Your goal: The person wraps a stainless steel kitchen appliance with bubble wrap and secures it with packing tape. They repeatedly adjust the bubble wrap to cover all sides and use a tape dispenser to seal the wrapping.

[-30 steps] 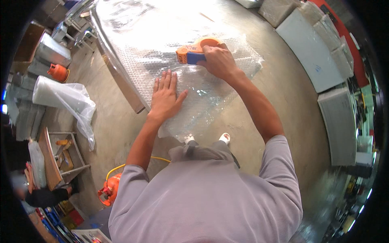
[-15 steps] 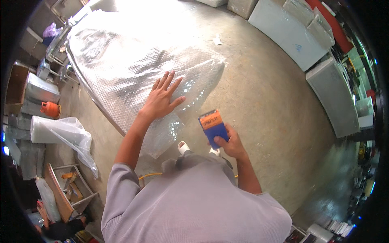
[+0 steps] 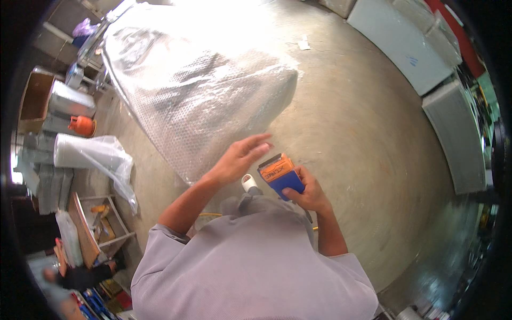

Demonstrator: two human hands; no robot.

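My right hand is wrapped round a flat blue and orange block with dark handwriting on its orange part and a dark far edge; its exact kind I cannot make out. My thumb lies across its blue side. Just left of the block is my left hand, empty, its fingers stretched toward the right. Beyond that hand a big sheet of clear bubble wrap drapes over a wide, flat piece. Its near corner comes down close to my left forearm.
Left of me are a roll of clear film, an orange gas cylinder and a wooden-sided frame. Another person is at the lower left. Large wrapped white panels line the right. A white shoe shows below my hands.
My left hand has come off the bubble wrap and moved right and nearer, close to the block. My right hand keeps its hold. The view has shifted slightly.
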